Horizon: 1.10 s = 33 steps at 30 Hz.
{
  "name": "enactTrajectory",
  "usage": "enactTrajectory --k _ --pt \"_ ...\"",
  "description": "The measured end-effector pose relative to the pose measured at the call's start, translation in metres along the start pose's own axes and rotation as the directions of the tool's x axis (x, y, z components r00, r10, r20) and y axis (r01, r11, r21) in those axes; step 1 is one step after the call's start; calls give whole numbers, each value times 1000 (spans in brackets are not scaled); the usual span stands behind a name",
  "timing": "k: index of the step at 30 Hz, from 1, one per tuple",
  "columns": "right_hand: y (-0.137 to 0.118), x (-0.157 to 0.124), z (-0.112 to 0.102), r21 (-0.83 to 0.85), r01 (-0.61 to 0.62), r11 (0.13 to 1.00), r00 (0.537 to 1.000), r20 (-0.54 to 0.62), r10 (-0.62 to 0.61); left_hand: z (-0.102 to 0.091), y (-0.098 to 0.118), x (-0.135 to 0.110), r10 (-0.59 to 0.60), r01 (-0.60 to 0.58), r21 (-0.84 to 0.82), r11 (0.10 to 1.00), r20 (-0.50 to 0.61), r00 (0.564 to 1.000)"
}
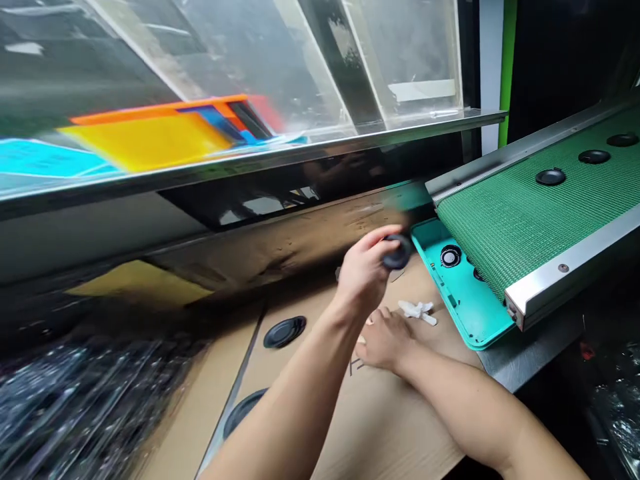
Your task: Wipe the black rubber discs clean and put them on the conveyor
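On the cardboard (390,427), the right hand (387,339) is rested, fingers bent; whether anything is gripped cannot be told. Beyond it, a black round part (401,253) is pinched in the left hand (363,270), near the teal tray (483,327). Were that pinch loosened, the part could be dropped outside the tray. Printed marks (355,365) on the cardboard are partly covered, unreadable; no brand can be made out.

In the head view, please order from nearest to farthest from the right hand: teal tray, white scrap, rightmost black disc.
From the right hand:
1. White scrap, just to its right, on the cardboard.
2. Teal tray, farther right, partly beneath the green belt.
3. Rightmost black disc, upper right, on the belt.
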State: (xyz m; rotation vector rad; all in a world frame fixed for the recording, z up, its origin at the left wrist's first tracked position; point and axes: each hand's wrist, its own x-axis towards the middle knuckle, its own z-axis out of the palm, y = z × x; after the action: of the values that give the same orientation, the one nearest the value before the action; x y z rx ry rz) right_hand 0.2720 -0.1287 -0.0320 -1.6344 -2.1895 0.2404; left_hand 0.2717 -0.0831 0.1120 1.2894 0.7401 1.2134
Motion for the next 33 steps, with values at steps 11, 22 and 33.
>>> enactTrajectory --k 11,22,33 --pt "-7 1 -8 195 -74 978 934 -331 137 -173 -97 -83 -343 206 -396 895 -314 885" --pt "-24 6 11 147 -45 988 966 -244 80 -166 -92 -84 -411 352 -715 604 99 906" --pt "-37 15 17 85 31 996 969 -247 -9 -166 -99 -75 -440 257 -784 565 -22 898"
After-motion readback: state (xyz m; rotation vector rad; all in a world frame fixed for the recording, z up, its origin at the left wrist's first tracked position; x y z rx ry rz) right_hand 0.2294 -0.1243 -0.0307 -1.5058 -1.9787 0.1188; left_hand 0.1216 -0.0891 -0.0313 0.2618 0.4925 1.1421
